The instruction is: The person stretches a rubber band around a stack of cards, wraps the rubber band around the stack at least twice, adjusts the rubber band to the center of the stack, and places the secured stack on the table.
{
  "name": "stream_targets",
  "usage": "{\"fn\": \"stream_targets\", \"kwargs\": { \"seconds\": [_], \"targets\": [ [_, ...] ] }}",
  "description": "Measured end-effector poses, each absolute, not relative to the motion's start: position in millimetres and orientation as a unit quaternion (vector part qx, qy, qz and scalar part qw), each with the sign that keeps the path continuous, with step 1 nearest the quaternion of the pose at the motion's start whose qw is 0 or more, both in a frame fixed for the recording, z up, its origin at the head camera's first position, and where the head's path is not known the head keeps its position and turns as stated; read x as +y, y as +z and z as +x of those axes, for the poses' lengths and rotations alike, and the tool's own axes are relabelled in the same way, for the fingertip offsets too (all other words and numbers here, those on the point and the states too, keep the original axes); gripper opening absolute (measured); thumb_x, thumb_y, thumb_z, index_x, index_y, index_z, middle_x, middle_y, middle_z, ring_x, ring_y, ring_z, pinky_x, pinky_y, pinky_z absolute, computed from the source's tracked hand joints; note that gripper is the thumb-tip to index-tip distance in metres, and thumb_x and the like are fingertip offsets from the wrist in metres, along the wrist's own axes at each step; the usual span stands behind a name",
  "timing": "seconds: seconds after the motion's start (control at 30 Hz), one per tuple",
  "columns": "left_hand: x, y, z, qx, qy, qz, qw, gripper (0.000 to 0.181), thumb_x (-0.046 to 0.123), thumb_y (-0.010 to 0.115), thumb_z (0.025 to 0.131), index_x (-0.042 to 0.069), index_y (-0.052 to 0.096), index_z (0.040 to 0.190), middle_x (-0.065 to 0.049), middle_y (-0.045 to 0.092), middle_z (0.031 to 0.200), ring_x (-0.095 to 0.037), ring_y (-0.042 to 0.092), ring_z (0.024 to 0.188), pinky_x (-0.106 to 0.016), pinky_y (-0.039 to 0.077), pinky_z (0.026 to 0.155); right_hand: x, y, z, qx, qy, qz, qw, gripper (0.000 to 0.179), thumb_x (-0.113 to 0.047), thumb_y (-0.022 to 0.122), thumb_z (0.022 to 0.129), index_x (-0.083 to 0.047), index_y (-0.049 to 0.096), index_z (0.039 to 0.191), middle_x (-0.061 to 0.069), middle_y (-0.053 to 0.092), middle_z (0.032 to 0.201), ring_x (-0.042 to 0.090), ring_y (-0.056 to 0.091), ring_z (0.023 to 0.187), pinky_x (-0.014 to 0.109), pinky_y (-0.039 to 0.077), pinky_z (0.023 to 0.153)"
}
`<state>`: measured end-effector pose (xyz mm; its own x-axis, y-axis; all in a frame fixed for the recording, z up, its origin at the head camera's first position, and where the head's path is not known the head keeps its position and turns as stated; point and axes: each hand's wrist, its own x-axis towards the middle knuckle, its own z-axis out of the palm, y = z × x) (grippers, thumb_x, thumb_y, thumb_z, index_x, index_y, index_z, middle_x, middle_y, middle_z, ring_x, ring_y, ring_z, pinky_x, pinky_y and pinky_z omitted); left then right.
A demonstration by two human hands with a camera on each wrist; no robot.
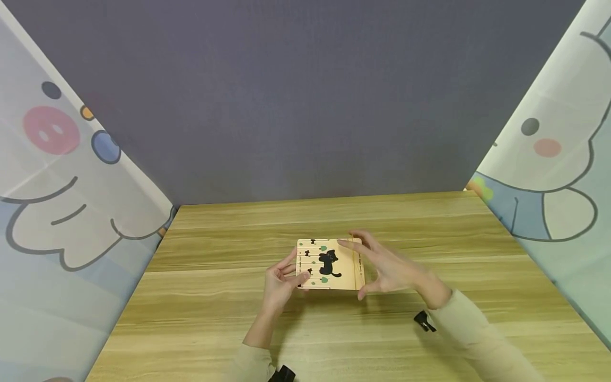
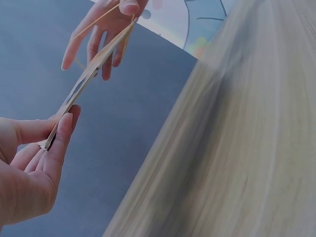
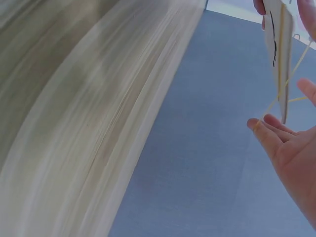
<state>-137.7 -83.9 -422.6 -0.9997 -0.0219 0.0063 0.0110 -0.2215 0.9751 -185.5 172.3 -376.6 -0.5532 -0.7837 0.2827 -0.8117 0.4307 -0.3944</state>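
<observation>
A cream notebook (image 1: 347, 265) with a black cat and small green leaves on its cover is held up over the wooden table. My left hand (image 1: 278, 286) pinches its left end, thumb on the cover and fingers behind. Edge-on in the left wrist view, the notebook (image 2: 81, 81) looks thin. Around its right end, my right hand (image 1: 389, 269) spreads thumb and fingers wide. A thin yellowish elastic band (image 3: 269, 106) is stretched across those spread fingers and crosses near the notebook's end. Part of the right hand is cut off in the right wrist view.
The wood-grain table (image 1: 215, 313) lies beneath both hands. A grey-blue panel (image 1: 305, 106) rises behind it, with cartoon-printed cloths (image 1: 43, 201) at both sides. Small black pieces (image 1: 424, 321) show by the sleeves.
</observation>
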Motion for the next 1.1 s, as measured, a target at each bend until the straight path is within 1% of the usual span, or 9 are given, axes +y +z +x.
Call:
{"fn": "stream_targets", "kwargs": {
  "seconds": [0.13, 0.2, 0.33, 0.4, 0.57, 0.67, 0.73, 0.93, 1.1],
  "targets": [
    [-84.8, -420.6, -136.6, -0.616, -0.788, 0.002, 0.005, 0.065, -0.015, 0.065, 0.07, 0.003, 0.044, 0.128, -0.026, 0.06, 0.1, -0.028, 0.065, 0.074, -0.05, 0.055, 0.057, 172.0, -378.3, -183.1, -0.841, 0.259, 0.473, 0.04, 0.101, -0.061, 0.068, 0.058, -0.019, 0.025, 0.14, 0.015, 0.02, 0.138, 0.02, 0.053, 0.086, 0.015, 0.048, 0.054],
    [-85.1, -420.2, -135.9, -0.612, -0.791, 0.001, 0.004, 0.065, -0.015, 0.065, 0.07, 0.002, 0.044, 0.128, -0.026, 0.06, 0.101, -0.027, 0.065, 0.074, -0.045, 0.056, 0.056, 171.7, -380.5, -182.8, -0.836, 0.263, 0.478, 0.053, 0.101, -0.061, 0.068, 0.058, -0.019, 0.026, 0.14, 0.014, 0.02, 0.137, 0.021, 0.051, 0.094, 0.018, 0.05, 0.06],
    [-85.7, -419.8, -134.3, -0.604, -0.797, 0.002, 0.008, 0.065, -0.015, 0.065, 0.07, 0.004, 0.045, 0.128, -0.026, 0.06, 0.1, -0.027, 0.065, 0.073, -0.033, 0.058, 0.053, 170.6, -384.8, -182.0, -0.827, 0.274, 0.486, 0.069, 0.1, -0.06, 0.07, 0.057, -0.019, 0.028, 0.139, 0.017, 0.021, 0.136, 0.024, 0.048, 0.101, 0.031, 0.054, 0.07],
    [-85.7, -419.8, -133.5, -0.6, -0.8, 0.006, 0.011, 0.065, -0.015, 0.065, 0.07, 0.004, 0.045, 0.129, -0.025, 0.061, 0.099, -0.026, 0.065, 0.073, -0.03, 0.058, 0.054, 169.9, -386.6, -181.2, -0.826, 0.28, 0.484, 0.071, 0.101, -0.058, 0.072, 0.056, -0.02, 0.029, 0.139, 0.02, 0.022, 0.135, 0.026, 0.048, 0.103, 0.038, 0.054, 0.074],
    [-84.2, -419.3, -131.7, -0.593, -0.805, 0.021, 0.025, 0.066, -0.016, 0.065, 0.069, 0.003, 0.045, 0.128, -0.019, 0.064, 0.091, -0.024, 0.065, 0.07, -0.031, 0.058, 0.058, 168.0, -389.3, -177.0, -0.833, 0.296, 0.463, 0.062, 0.099, -0.049, 0.077, 0.056, -0.024, 0.028, 0.139, 0.023, 0.021, 0.136, 0.041, 0.037, 0.116, 0.055, 0.049, 0.079],
    [-83.2, -418.3, -130.5, -0.586, -0.809, 0.026, 0.031, 0.066, -0.016, 0.065, 0.068, 0.004, 0.045, 0.128, -0.017, 0.064, 0.088, -0.023, 0.065, 0.067, -0.03, 0.058, 0.058, 166.3, -390.0, -175.2, -0.835, 0.313, 0.45, 0.058, 0.098, -0.044, 0.079, 0.056, -0.025, 0.029, 0.138, 0.02, 0.024, 0.134, 0.045, 0.027, 0.121, 0.062, 0.043, 0.081],
    [-82.6, -418.0, -129.9, -0.581, -0.813, 0.028, 0.033, 0.066, -0.016, 0.065, 0.068, 0.004, 0.046, 0.128, -0.018, 0.064, 0.088, -0.023, 0.065, 0.066, -0.03, 0.058, 0.057, 165.1, -390.4, -174.5, -0.836, 0.324, 0.44, 0.057, 0.098, -0.043, 0.079, 0.056, -0.025, 0.029, 0.138, 0.018, 0.025, 0.134, 0.044, 0.026, 0.122, 0.064, 0.042, 0.082],
    [-81.9, -417.3, -128.7, -0.579, -0.814, 0.035, 0.045, 0.067, -0.017, 0.063, 0.069, 0.003, 0.044, 0.129, -0.022, 0.063, 0.092, -0.021, 0.065, 0.066, -0.028, 0.058, 0.06, 161.1, -392.3, -173.0, -0.841, 0.356, 0.404, 0.051, 0.094, -0.038, 0.079, 0.06, -0.026, 0.029, 0.139, 0.014, 0.031, 0.127, 0.037, 0.037, 0.114, 0.06, 0.045, 0.079],
    [-80.6, -416.5, -129.1, -0.577, -0.814, 0.045, 0.052, 0.067, -0.017, 0.063, 0.069, 0.004, 0.044, 0.129, -0.024, 0.062, 0.094, -0.022, 0.065, 0.067, -0.029, 0.058, 0.064, 158.2, -395.2, -172.8, -0.842, 0.372, 0.386, 0.057, 0.092, -0.032, 0.08, 0.062, -0.025, 0.029, 0.139, 0.011, 0.035, 0.119, 0.023, 0.046, 0.098, 0.043, 0.051, 0.075]
  ]
}}
